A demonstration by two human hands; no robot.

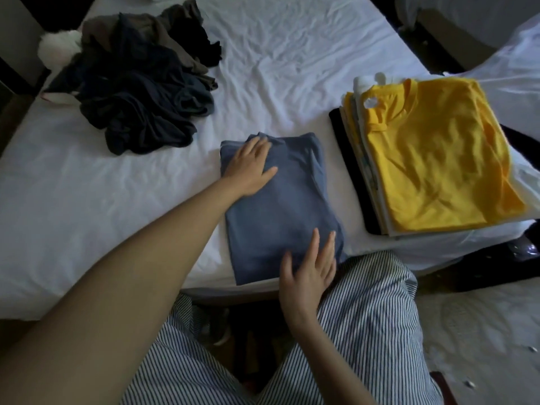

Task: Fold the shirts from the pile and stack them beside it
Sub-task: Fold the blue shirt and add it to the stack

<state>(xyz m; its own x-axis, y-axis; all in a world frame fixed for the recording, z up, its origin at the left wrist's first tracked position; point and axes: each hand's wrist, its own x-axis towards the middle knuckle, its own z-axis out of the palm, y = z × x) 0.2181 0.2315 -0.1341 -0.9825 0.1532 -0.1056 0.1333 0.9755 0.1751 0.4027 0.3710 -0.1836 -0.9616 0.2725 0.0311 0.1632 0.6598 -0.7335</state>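
A folded blue shirt (287, 206) lies on the white bed near its front edge. My left hand (250, 168) rests flat on the shirt's far left part, fingers straight. My right hand (309, 273) lies flat on its near right corner, fingers spread. To the right stands a stack of folded shirts (432, 159) with a yellow one on top. A pile of dark unfolded shirts (137, 83) sits at the back left of the bed.
The bed sheet (277, 59) is wrinkled between pile and stack. A white fluffy thing (57, 48) lies at the pile's left edge. My striped trousers (365, 331) are below the bed's front edge. Dark floor and furniture lie to the right.
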